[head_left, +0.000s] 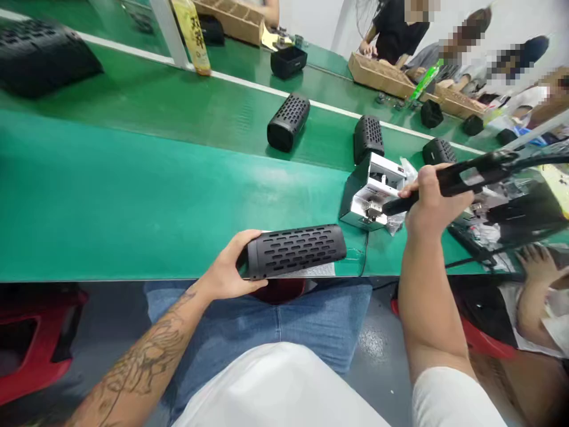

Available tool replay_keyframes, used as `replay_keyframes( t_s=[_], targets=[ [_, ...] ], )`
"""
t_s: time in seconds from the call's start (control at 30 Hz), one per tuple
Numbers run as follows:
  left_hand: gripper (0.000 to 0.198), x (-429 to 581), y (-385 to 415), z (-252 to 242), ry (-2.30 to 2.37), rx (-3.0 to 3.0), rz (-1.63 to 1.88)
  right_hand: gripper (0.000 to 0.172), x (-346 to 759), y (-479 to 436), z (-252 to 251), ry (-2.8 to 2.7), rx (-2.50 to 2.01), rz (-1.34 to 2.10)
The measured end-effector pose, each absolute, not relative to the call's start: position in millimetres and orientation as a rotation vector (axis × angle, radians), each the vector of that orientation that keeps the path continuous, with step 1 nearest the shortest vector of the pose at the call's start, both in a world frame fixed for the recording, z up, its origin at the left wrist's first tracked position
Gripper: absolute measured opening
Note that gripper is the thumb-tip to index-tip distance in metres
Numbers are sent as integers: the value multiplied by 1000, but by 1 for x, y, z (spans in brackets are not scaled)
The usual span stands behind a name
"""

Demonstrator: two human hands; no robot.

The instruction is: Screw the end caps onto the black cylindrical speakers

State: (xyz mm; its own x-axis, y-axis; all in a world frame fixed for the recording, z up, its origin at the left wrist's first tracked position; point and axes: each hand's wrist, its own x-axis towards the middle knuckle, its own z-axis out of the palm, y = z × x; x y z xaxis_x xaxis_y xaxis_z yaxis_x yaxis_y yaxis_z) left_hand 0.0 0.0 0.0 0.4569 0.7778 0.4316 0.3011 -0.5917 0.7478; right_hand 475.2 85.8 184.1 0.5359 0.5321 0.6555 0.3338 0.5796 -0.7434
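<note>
My left hand (229,270) grips the left end of a long black perforated cylinder casing (296,250) that lies across the near edge of the green table (111,196). My right hand (431,201) is closed around a black electric screwdriver (462,181), whose tip points left toward a small silver metal fixture (371,190) standing on the table just right of the casing.
Three shorter black perforated casings (288,121) (368,137) (438,152) lie on the belt behind. A yellow bottle (192,35) and cardboard trays (382,74) stand farther back, where other people work. A neighbour's hand (536,264) is at the right. A red stool (26,344) sits at the lower left.
</note>
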Motion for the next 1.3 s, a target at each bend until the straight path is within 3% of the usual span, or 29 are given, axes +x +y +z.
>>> replay_keyframes(
  t_s=[0.13,0.23,0.47,0.7,1.3],
  targets=[
    [122,3,-3,0,924,2113,1077,47,478,95,166,-1020,-1015,232],
    [124,3,-3,0,928,2136,1073,48,475,90,162,-1023,-1003,262],
    [124,6,-3,4,913,2123,1058,39,422,21,199,-1099,-833,402],
    [126,10,-3,8,917,2116,1041,19,334,-46,217,-1359,-578,889],
    [129,20,-1,18,880,2086,1056,41,315,-26,192,-1560,-669,1013]
  ],
)
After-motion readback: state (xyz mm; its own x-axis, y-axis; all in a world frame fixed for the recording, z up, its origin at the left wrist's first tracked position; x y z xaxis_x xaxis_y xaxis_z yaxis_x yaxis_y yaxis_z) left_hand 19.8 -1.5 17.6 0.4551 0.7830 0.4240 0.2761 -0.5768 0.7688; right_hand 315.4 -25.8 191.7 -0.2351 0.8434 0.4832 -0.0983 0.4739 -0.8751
